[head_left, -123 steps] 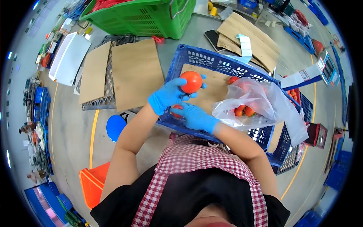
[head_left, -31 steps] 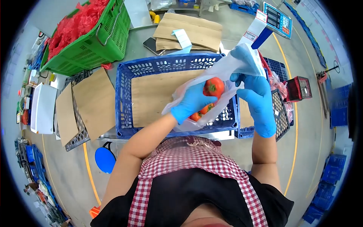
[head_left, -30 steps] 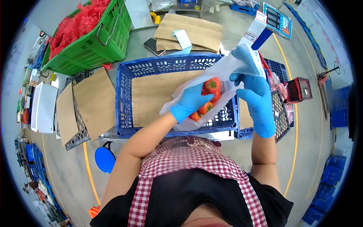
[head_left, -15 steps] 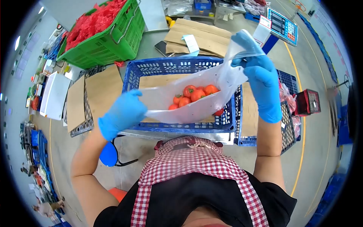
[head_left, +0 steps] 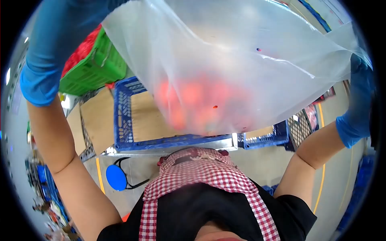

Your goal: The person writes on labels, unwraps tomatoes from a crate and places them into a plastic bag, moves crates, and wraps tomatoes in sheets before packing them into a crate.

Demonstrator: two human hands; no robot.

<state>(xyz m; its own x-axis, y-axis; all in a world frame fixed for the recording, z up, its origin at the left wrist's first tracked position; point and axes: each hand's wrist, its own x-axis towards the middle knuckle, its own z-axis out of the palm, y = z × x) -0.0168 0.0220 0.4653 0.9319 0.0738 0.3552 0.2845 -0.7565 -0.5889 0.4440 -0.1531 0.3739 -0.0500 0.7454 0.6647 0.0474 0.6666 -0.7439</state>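
A clear plastic bag (head_left: pixel 241 60) hangs stretched wide, close to the camera, with several red tomatoes (head_left: pixel 193 96) blurred in its bottom. Up at the top left, my left hand (head_left: pixel 60 44) is closed on one upper corner of the bag, its fingertips partly out of view. At the right edge, my right hand (head_left: pixel 360 100) grips the opposite corner. Below and behind the bag is a blue crate (head_left: pixel 122 116) lined with brown cardboard (head_left: pixel 148 116); the bag hides much of it.
A green crate (head_left: pixel 94 68) of red bags stands at the upper left. Cardboard sheets (head_left: pixel 96 116) lie left of the blue crate. A second blue crate (head_left: pixel 267 140) is on the right. A blue round stool (head_left: pixel 116 177) stands below the metal table edge (head_left: pixel 225 145).
Both hands have risen and spread apart, lifting the bag of tomatoes out of the blue crate and up toward the camera. Earlier, my left hand was on tomatoes inside the bag.
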